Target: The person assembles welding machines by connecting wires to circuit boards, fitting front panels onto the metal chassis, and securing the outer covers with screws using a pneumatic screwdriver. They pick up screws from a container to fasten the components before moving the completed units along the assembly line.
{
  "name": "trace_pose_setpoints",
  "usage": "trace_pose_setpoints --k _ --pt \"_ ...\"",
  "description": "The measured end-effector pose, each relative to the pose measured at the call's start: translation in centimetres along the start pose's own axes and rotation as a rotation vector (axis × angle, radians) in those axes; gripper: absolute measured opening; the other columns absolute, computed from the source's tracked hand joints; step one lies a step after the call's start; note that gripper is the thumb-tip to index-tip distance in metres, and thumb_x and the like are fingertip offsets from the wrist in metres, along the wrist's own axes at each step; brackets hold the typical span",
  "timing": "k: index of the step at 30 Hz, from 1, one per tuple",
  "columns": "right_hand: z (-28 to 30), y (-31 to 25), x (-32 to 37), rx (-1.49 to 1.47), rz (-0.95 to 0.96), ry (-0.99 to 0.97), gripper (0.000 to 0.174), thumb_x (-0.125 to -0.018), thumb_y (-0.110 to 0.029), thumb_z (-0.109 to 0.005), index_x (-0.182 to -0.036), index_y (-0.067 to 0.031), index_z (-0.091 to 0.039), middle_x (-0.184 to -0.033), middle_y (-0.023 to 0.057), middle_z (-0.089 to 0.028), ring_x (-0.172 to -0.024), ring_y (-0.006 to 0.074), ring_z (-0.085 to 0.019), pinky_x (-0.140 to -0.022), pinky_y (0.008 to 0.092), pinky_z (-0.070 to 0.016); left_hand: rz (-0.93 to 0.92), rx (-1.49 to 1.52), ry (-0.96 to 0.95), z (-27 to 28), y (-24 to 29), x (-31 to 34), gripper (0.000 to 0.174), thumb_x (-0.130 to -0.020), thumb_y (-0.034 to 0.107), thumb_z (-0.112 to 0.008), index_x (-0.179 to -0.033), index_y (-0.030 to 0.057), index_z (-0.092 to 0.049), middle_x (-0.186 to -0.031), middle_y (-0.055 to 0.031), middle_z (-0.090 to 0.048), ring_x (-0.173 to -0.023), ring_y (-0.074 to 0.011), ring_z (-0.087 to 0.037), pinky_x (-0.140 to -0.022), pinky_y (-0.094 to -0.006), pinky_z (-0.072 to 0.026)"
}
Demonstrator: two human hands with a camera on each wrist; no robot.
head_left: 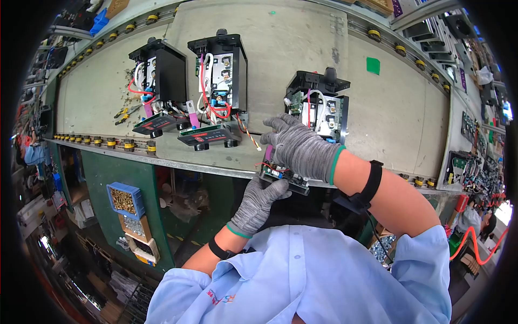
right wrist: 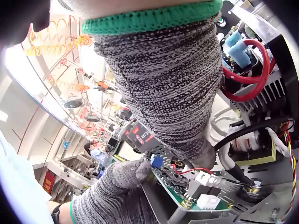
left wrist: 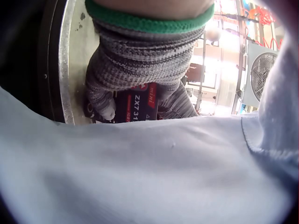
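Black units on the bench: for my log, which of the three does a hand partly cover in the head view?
The rightmost unit: the right hand overlaps its lower left part. No hand overlaps the left unit or middle unit.

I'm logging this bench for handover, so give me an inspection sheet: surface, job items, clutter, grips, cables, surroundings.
Surface: pale grey workbench, edged with yellow-black rollers.
Job items: three black boxy electronic units on the bench; green circuit board with dark printed panel.
Clutter: green square; yellow-black hand tool and small scraps beside the left unit.
Grips: grey-gloved left hand holds the panel; grey-gloved right hand is over the board, hold unclear.
Cables: red wires and white wires in the units; twisted multicoloured lead beside the middle unit.
Surroundings: blue plastic bin of brass-coloured parts; orange-red hose.
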State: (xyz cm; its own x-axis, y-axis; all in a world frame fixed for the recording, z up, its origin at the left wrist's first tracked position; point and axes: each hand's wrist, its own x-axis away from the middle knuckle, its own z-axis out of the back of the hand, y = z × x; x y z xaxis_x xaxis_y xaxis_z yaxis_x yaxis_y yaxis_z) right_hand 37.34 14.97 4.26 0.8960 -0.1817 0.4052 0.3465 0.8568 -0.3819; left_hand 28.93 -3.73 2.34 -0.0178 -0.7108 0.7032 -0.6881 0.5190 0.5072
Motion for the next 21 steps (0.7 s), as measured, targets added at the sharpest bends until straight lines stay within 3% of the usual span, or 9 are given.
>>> trace_pose_setpoints --k 1,7,8,9,11,12,14,16,21 --pt "0.4 -0.1 0.0 0.034 0.0 -0.043 0.056 -0.083 -0.028 -0.073 -0.135 -0.0095 -0.064 -0.151 0.0211 -0.047 -0.143 0.0387 -0.042 -0.121 0.0465 -0.0321 0.006 0.024 0.012 -0.1 0.1 0.0 0.057 -0.091 0.022 -0.078 -0.137 0.0025 -0.051 -0.123 -0.0079 -0.062 -0.106 -0.0169 -0.065 -0.09 -0.0338 -0.0605" --pt "0.4 0.5 -0.2 0.061 0.039 -0.103 0.048 -0.081 -0.028 -0.075 -0.126 -0.0137 -0.071 -0.148 0.0178 -0.052 -0.144 0.037 -0.04 -0.122 0.0463 -0.0296 0.0 0.017 -0.006 0.3 -0.1 0.0 0.058 -0.091 0.026 -0.079 -0.136 0.0028 -0.051 -0.121 -0.0075 -0.063 -0.106 -0.0166 -0.065 -0.09 -0.0334 -0.0599" --pt "-1.8 0.6 -0.6 -0.016 -0.047 0.049 0.033 -0.079 -0.028 -0.076 -0.111 -0.0194 -0.078 -0.146 0.0103 -0.056 -0.145 0.0354 -0.04 -0.123 0.0487 -0.0271 0.003 0.018 -0.008 0.5 -0.2 -0.1 0.058 -0.091 0.026 -0.079 -0.136 0.0028 -0.051 -0.121 -0.0075 -0.063 -0.106 -0.0166 -0.065 -0.09 -0.0334 -0.0599" --pt "-1.2 0.6 -0.5 -0.017 -0.05 0.047 0.033 -0.079 -0.028 -0.076 -0.111 -0.0194 -0.078 -0.146 0.0103 -0.056 -0.145 0.0354 -0.04 -0.123 0.0487 -0.0271 0.005 -0.007 -0.007 0.6 -0.3 -0.1 0.067 -0.087 0.034 -0.081 -0.138 0.0022 -0.05 -0.122 -0.0089 -0.064 -0.109 -0.0198 -0.066 -0.092 -0.0347 -0.0598" --pt "0.3 0.7 -0.4 -0.081 0.042 -0.11 0.021 -0.079 -0.027 -0.075 -0.099 -0.0235 -0.081 -0.144 0.0035 -0.059 -0.146 0.0339 -0.039 -0.124 0.0512 -0.0255 0.008 -0.032 -0.008 0.6 -0.3 -0.1 0.077 -0.084 0.042 -0.084 -0.139 0.0017 -0.049 -0.123 -0.0103 -0.065 -0.112 -0.0231 -0.067 -0.093 -0.0359 -0.0598" --pt "1.1 0.4 0.1 0.064 0.126 -0.12 0.018 -0.079 -0.026 -0.074 -0.096 -0.0255 -0.082 -0.143 -0.0001 -0.059 -0.147 0.0331 -0.038 -0.125 0.0524 -0.024 -0.001 -0.031 -0.008 0.5 -0.2 0.0 0.076 -0.085 0.042 -0.084 -0.139 0.0019 -0.049 -0.122 -0.0104 -0.066 -0.111 -0.0228 -0.068 -0.093 -0.0359 -0.0596" --pt "0.7 0.3 0.1 0.093 0.115 -0.107 0.021 -0.08 -0.027 -0.074 -0.099 -0.0237 -0.081 -0.143 0.0019 -0.059 -0.147 0.034 -0.039 -0.125 0.0519 -0.0243 -0.011 -0.03 -0.009 0.3 0.1 0.2 0.075 -0.085 0.042 -0.083 -0.139 0.0021 -0.05 -0.122 -0.0104 -0.066 -0.11 -0.0225 -0.068 -0.093 -0.0358 -0.0594" --pt "0.3 0.2 0.0 0.123 0.104 -0.096 0.024 -0.08 -0.028 -0.074 -0.102 -0.0218 -0.08 -0.143 0.004 -0.059 -0.146 0.0348 -0.039 -0.125 0.0513 -0.0245 0.003 0.012 -0.023 0.0 0.4 0.4 0.057 -0.092 0.026 -0.078 -0.136 0.0018 -0.051 -0.123 -0.0087 -0.063 -0.108 -0.0173 -0.065 -0.089 -0.0325 -0.0592" --pt "0.3 0.2 0.2 0.052 0.037 -0.057 0.045 -0.085 -0.028 -0.072 -0.127 -0.0124 -0.069 -0.15 0.0185 -0.05 -0.145 0.0384 -0.039 -0.124 0.0459 -0.0265 -0.001 0.02 -0.009 0.1 0.1 0.2 0.056 -0.093 0.024 -0.077 -0.137 0.0018 -0.05 -0.124 -0.0089 -0.063 -0.109 -0.0176 -0.065 -0.09 -0.0334 -0.0593"
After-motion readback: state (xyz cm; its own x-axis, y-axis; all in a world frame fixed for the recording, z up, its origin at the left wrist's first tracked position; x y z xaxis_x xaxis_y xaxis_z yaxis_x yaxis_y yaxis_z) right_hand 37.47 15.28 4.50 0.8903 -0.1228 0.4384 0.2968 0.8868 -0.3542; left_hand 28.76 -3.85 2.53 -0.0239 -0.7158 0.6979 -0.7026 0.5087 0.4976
